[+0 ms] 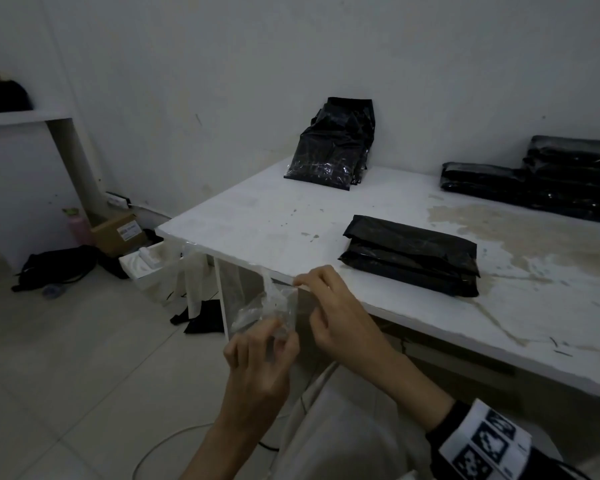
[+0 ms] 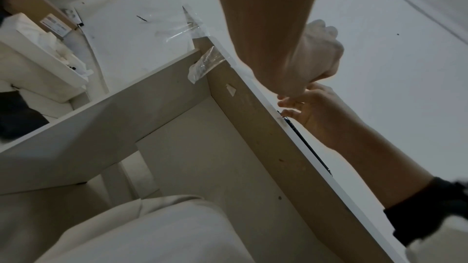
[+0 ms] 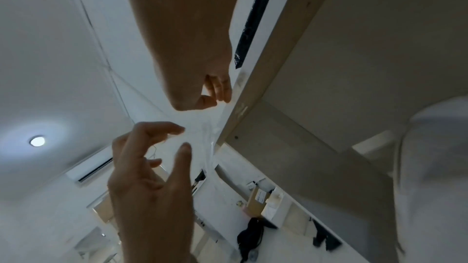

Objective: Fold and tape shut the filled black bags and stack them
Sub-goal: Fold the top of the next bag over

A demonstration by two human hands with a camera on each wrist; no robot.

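Head view: at six o'clock, both hands work a strip of clear tape (image 1: 274, 306) hanging off the table (image 1: 257, 220) edge. The left hand (image 1: 257, 355) pinches its lower end; the right hand (image 1: 326, 306) pinches the top at the edge. The folded black bag (image 1: 409, 254) lies at three o'clock, untaped, I judge; unfolded bags (image 1: 333, 147) lean at twelve, stacked bags (image 1: 541, 178) at two.

Left wrist view: the left hand's fingers are hidden behind its wrist.

Right wrist view: the left hand's fingers (image 3: 162, 129) curl narrowly around film.

Next: free the strip without tangling.
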